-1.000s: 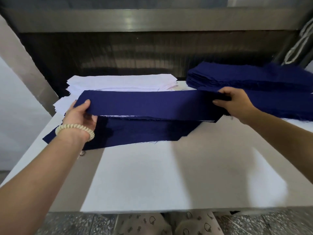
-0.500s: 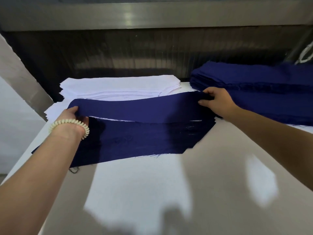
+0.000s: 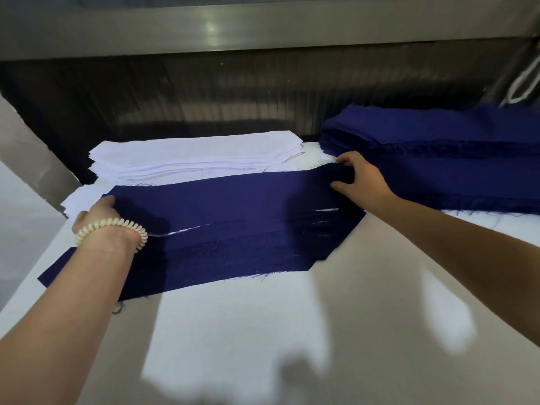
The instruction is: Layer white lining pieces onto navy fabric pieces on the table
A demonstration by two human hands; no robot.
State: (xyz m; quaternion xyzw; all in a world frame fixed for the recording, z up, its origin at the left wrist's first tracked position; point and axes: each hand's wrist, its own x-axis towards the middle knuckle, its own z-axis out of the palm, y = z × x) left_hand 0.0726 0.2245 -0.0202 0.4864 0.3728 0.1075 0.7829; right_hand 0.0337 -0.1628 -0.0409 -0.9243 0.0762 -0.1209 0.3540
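On the pale surface, seen from the head camera, one long navy strip lies flat with its long axis running left to right, its right end a little farther from the person than its left. The left hand, with a beaded bracelet on its wrist, holds the strip's left end, fingers curled at the edge. The right hand holds the right end, fingers curled over the far corner and thumb on top.

Under the strip sits a layered pile of navy pieces, lying the same way and jutting out toward the person. Two thin slivers of white show between its layers; the number of layers cannot be counted.

Just behind the strip lies one stack of white lining, long side also left to right. At the right, touching the right hand's far side, lies one stack of navy pieces. Sheets in either stack are too many and too thin to count.
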